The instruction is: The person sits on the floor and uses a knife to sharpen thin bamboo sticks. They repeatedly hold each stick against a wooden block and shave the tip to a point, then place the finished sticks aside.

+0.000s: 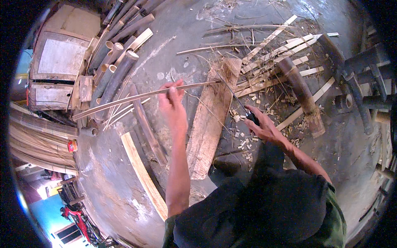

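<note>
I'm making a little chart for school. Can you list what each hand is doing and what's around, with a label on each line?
Left hand: holds a long thin bamboo strip
Right hand: grips a knife, blade tip at the strip's end
Under the work: wooden plank on the concrete floor
Nearby: bamboo poles, split slats, small chips

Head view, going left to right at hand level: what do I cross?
Bundle of bamboo poles → left hand holding a thin bamboo strip → wooden plank → right hand with knife → thick bamboo piece.
</note>
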The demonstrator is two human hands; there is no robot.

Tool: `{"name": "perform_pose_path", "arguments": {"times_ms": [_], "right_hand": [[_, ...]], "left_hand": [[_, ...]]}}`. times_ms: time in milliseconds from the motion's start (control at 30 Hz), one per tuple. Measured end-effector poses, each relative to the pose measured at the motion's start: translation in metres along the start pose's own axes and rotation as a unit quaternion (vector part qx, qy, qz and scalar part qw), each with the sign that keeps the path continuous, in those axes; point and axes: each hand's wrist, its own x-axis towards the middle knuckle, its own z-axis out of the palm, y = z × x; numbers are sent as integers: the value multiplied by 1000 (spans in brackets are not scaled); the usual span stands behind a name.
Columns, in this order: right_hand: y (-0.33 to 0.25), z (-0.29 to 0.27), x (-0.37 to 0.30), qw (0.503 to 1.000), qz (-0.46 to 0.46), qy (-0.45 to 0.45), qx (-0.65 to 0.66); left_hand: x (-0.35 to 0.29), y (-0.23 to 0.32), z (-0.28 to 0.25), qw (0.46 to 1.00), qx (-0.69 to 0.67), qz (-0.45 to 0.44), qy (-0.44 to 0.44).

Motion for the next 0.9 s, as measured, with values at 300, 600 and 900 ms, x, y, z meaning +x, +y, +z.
{"name": "perform_pose_path", "arguments": {"times_ms": [300,600,900], "right_hand": [[20,10,-6,996,-17,50,-76],[-128,51,12,975,-184,-85,-87],[-59,32,39,990,-78,8,-121]], "left_hand": [[35,144,-44,939,-197,153,238],[3,166,5,900,-151,242,328],[9,164,5,905,-138,235,327]]}}
